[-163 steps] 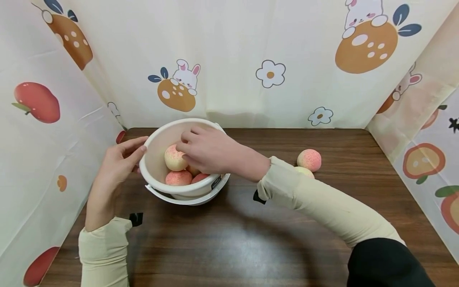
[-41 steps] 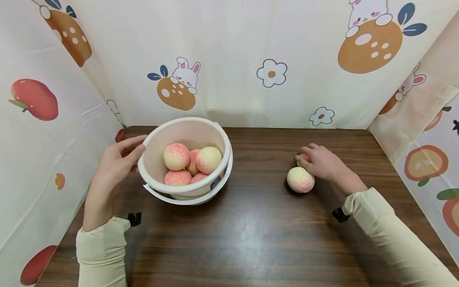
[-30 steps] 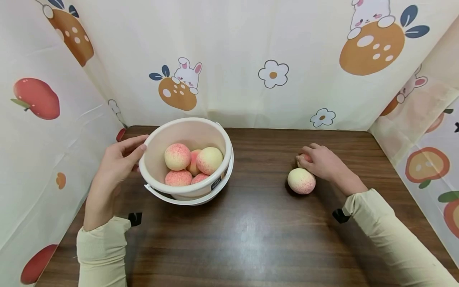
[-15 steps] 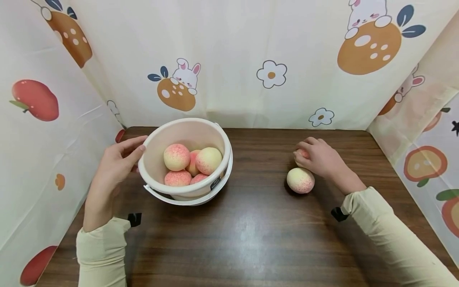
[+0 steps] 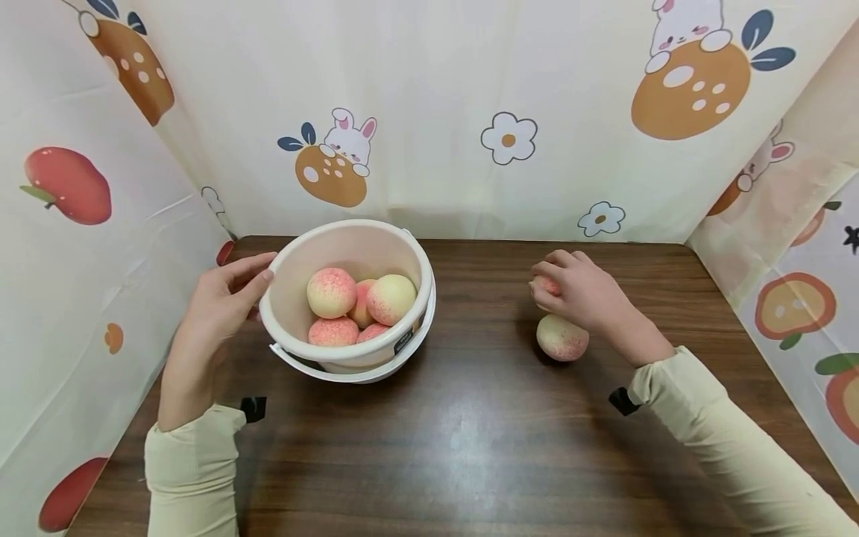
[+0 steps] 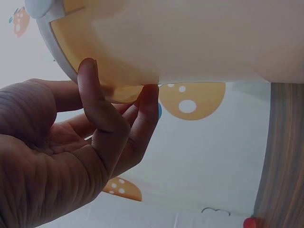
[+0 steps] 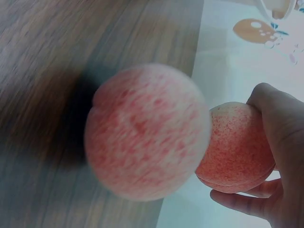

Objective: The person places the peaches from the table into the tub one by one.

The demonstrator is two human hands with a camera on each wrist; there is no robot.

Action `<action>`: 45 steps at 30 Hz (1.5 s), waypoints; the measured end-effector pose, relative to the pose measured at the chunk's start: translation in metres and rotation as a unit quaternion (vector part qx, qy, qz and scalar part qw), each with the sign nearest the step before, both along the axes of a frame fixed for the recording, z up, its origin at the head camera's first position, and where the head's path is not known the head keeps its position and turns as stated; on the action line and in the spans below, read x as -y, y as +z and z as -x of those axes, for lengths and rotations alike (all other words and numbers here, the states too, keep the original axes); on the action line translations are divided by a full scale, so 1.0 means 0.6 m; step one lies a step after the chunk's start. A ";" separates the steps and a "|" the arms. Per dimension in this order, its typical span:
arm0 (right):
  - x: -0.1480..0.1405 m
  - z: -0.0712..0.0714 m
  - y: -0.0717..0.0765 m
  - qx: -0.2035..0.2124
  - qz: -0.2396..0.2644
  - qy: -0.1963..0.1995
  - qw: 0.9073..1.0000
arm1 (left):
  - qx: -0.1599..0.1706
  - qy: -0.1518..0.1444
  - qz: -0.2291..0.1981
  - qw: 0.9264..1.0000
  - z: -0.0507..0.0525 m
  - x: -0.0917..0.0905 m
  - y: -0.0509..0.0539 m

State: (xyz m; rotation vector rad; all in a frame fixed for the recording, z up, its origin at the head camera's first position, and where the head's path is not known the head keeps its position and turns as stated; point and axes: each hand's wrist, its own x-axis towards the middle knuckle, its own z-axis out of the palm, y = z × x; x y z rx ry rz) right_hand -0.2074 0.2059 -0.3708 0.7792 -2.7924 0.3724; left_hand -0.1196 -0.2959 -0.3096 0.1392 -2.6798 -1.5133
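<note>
A white bucket (image 5: 278,321) stands at the left of the table with several pink-and-cream peaches (image 5: 332,293) inside. My left hand (image 5: 224,306) holds its left rim; in the left wrist view, bent fingers (image 6: 109,118) touch the bucket's outer wall. On the right, my right hand (image 5: 584,294) grips a peach (image 7: 237,147) between thumb and fingers, mostly covered by the hand in the head view. Just below that hand, another peach (image 5: 562,339) lies on the table, and it looms large in the right wrist view.
The dark wood table (image 5: 463,447) is bounded by printed curtains (image 5: 436,97) at the back and both sides. A white handle (image 5: 362,379) hangs round the bucket's front. Black straps (image 5: 624,401) sit at both wrists.
Earlier, my right hand was over the bucket, then moved to the peaches on the right. It has since raised one peach and shifted it slightly left. My left hand stays at the rim.
</note>
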 end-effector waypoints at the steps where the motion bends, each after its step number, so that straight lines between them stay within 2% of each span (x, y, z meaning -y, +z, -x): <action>1: 0.004 -0.003 0.004 -0.002 0.001 0.004 1.000 | -0.001 0.000 0.000 1.000 0.000 0.001 0.000; 20: 0.083 -0.027 0.063 -0.076 -0.003 0.066 0.995 | -0.002 0.000 -0.003 1.000 0.001 0.000 0.001; 36: 0.168 -0.035 0.137 -0.119 0.025 0.128 0.984 | -0.006 -0.003 0.004 1.000 0.002 0.000 0.002; 45: 0.220 -0.037 0.166 -0.147 0.022 0.166 0.975 | 0.001 -0.005 0.006 1.000 0.004 0.003 0.000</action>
